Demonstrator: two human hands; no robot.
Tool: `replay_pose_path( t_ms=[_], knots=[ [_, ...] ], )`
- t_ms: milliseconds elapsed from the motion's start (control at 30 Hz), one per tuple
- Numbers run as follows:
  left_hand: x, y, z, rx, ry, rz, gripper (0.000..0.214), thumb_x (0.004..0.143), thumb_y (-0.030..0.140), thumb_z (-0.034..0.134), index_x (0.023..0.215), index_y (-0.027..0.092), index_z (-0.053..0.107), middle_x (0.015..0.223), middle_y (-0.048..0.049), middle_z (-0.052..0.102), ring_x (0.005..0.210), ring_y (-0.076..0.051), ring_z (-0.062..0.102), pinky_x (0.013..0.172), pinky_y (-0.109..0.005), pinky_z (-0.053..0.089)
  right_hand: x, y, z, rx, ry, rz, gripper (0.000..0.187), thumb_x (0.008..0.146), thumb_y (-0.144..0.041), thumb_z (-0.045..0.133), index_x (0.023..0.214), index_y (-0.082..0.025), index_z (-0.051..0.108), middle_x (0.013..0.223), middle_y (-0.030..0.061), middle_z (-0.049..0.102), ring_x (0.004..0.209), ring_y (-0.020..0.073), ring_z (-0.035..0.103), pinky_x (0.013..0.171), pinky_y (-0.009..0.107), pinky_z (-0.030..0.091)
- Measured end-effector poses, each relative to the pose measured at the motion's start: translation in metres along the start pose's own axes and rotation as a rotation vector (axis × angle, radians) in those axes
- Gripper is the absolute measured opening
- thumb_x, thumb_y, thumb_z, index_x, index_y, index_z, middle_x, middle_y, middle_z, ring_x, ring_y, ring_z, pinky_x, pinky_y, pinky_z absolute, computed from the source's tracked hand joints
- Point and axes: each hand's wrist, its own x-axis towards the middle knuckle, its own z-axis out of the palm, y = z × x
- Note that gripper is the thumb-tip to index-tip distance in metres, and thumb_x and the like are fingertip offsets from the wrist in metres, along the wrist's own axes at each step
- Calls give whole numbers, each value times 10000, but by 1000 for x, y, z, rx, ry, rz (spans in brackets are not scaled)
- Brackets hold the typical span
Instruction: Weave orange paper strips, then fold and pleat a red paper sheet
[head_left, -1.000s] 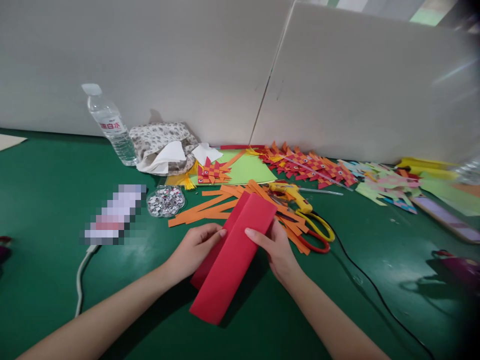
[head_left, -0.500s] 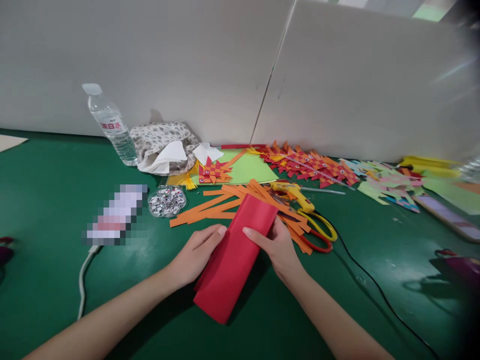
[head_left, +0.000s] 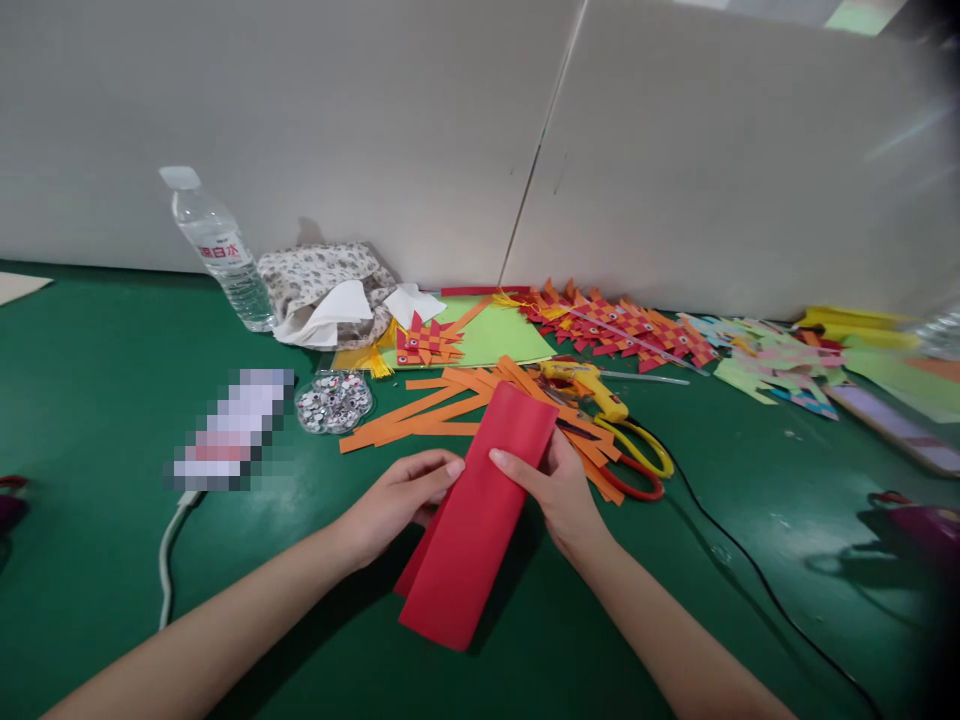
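Note:
A folded sheet of red paper (head_left: 480,530) slants between my two hands above the green table (head_left: 330,655). My left hand (head_left: 405,500) pinches its left edge, thumb on top, fingers partly hidden behind. My right hand (head_left: 559,490) grips the upper right edge, its thumb lying on the front face and its fingers behind. At the lower left, the layers of the fold stand apart. Orange paper strips (head_left: 435,410) lie spread just beyond the red paper. Right of them are scissors with red and yellow handles (head_left: 652,450) and a yellow glue gun (head_left: 589,385).
At the back left stand a water bottle (head_left: 221,250) and a patterned tissue pouch (head_left: 322,275). A tub of googly eyes (head_left: 334,400) sits before woven paper fish (head_left: 427,340). More red-orange fish (head_left: 622,325) are piled by the wall. A black cord (head_left: 750,560) crosses the right side.
The red paper has shifted slightly right, and its lower layers have spread further apart on the left. Both hands keep their hold, with my left hand moved a little right.

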Motion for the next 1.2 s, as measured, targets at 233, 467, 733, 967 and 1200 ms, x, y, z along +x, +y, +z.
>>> replay_pose_path(
  t_ms=[233,467,733,967,1200],
  knots=[
    [-1,2,0,1,-68,-40,366,791,520,654,908,175,627,766,3,592,686,-112,575,561,-179,431,0,2,0,-8,2,-13,478,612,-351,820,1010,-229,586,970,47,707,889,254,662,768,382,548],
    [-2,-1,-2,23,-81,-28,421,830,556,588,952,167,691,820,-40,662,756,-144,608,616,-207,457,0,0,1,-7,27,-14,458,629,-362,808,1002,-214,588,975,52,704,911,258,657,801,391,540],
    [0,2,-1,138,0,31,333,802,484,651,898,173,722,827,-31,678,707,-129,599,607,-212,472,1,0,1,8,3,-14,460,618,-346,813,1005,-233,593,988,46,716,914,257,669,799,389,550],
    [1,1,-3,137,-16,-35,282,710,437,749,749,159,722,690,-24,680,617,-118,606,590,-225,494,-1,2,1,66,-52,22,491,614,-348,812,1040,-253,587,936,30,732,822,248,695,717,383,566],
    [4,2,-4,74,127,17,316,670,441,777,725,147,676,657,-1,648,584,-90,580,545,-191,475,1,2,-3,98,-230,126,500,629,-332,810,1070,-221,602,1020,66,730,936,254,684,803,393,547]
  ],
)
